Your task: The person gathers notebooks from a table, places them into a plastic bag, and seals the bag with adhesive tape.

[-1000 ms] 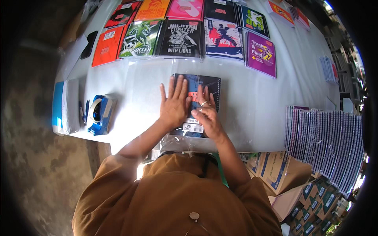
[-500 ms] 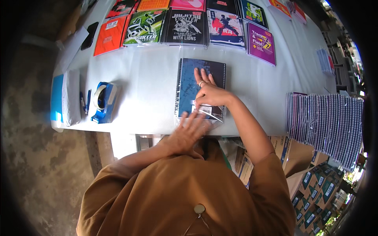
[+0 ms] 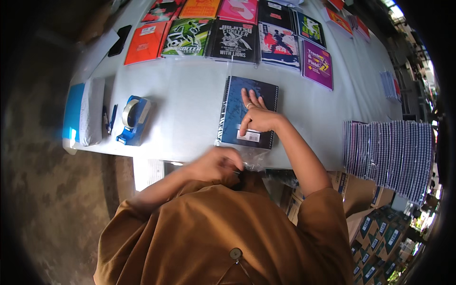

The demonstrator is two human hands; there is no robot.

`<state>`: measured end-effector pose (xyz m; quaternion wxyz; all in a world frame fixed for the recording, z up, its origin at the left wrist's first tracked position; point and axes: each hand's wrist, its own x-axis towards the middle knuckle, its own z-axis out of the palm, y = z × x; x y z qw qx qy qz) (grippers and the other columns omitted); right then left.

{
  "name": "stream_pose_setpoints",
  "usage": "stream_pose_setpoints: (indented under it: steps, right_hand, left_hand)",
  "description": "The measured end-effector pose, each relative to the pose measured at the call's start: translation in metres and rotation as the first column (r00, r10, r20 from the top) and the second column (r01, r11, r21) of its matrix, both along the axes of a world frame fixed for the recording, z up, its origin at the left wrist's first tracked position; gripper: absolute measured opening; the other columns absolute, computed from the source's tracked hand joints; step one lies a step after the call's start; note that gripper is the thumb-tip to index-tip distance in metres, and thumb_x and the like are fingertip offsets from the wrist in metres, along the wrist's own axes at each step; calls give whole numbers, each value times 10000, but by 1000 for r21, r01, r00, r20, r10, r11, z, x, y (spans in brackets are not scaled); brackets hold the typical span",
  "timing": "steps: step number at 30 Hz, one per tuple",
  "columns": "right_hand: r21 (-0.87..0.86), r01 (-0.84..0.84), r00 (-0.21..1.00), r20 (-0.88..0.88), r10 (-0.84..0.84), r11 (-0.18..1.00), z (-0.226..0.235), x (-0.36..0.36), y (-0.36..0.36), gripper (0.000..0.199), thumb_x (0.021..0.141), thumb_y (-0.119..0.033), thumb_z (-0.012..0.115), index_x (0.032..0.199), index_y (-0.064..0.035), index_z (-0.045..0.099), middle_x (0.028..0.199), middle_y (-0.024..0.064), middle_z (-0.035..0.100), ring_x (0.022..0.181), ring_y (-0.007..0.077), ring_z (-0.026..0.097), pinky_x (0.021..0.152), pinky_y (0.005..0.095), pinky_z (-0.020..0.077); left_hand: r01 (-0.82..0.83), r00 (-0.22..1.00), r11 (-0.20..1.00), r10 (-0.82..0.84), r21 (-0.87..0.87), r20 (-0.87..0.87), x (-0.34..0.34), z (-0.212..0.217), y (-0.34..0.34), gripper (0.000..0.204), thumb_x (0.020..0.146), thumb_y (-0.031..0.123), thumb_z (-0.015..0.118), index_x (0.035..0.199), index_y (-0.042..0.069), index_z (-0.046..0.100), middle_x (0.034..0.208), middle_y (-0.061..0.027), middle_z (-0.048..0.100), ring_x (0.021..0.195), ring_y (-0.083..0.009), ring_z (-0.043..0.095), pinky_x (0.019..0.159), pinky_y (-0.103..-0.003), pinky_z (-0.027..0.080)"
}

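A spiral notebook (image 3: 235, 111) with a dark blue cover lies on the white table before me, in a clear plastic sleeve (image 3: 254, 159) whose loose, crumpled end hangs over the near edge. A white label with a barcode (image 3: 249, 136) shows low on the cover. My right hand (image 3: 260, 117) rests on the notebook with its fingers spread, a ring on one of them. Close to my body, at the table's edge, my left hand (image 3: 216, 164) is partly blurred. Its fingers are curled in, and whatever they may hold is hidden.
Rows of colourful notebooks (image 3: 232, 42) lie at the far side. To the left are a blue tape dispenser (image 3: 135, 121), pens (image 3: 110, 119), a white package (image 3: 92, 111) and a dark phone (image 3: 119, 41). A tall notebook stack (image 3: 387, 156) stands right, above cardboard boxes (image 3: 377, 242).
My left hand has moved from the notebook's lower edge down toward my body, its fingers curling. The white strip across the label is gone from there. My right hand stays on the cover.
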<state>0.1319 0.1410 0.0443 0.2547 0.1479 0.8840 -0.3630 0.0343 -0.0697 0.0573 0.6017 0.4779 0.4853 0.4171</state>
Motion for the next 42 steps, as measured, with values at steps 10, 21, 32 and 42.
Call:
stream_pose_setpoints:
  steps: [10, 21, 32, 42]
  right_hand:
    - [99, 223, 924, -338, -178, 970, -24, 7, -11, 527, 610, -199, 789, 1072, -133, 543, 1498, 180, 153, 1387, 364, 112, 1119, 437, 81]
    - [-8, 418, 834, -394, -387, 909, -18, 6, -22, 1097, 500, -171, 864, 1379, -30, 222, 1325, 120, 400, 1328, 334, 227, 1095, 423, 198]
    - [82, 407, 805, -503, -314, 910, -18, 8, -17, 1105, 415, -248, 889, 1334, -80, 299, 1288, 99, 447, 1159, 245, 495, 1037, 415, 250]
    - [135, 427, 788, -540, -295, 894, -27, 13, -9, 1279, 374, -392, 882, 1401, -103, 175, 1388, 95, 384, 1256, 264, 409, 1018, 425, 250]
  left_hand:
    - [-931, 267, 347, 860, 116, -435, -171, -72, -156, 762, 693, 163, 790, 1292, 46, 334, 1114, -176, 553, 970, -267, 588, 809, -348, 477]
    - [-807, 575, 477, 504, -347, -645, -224, -19, -54, 595, 839, 511, 556, 1009, -55, 630, 881, -177, 641, 852, -279, 593, 765, -371, 444]
    - [-915, -148, 192, 659, 355, -737, -235, -62, -119, 174, 864, 126, 553, 809, -3, 655, 625, -85, 620, 551, -139, 589, 500, -276, 472]
    - [-146, 265, 962, -185, -229, -946, -48, -12, 148, 612, 687, 659, 628, 731, 52, 691, 721, -86, 674, 733, -205, 664, 651, -340, 504]
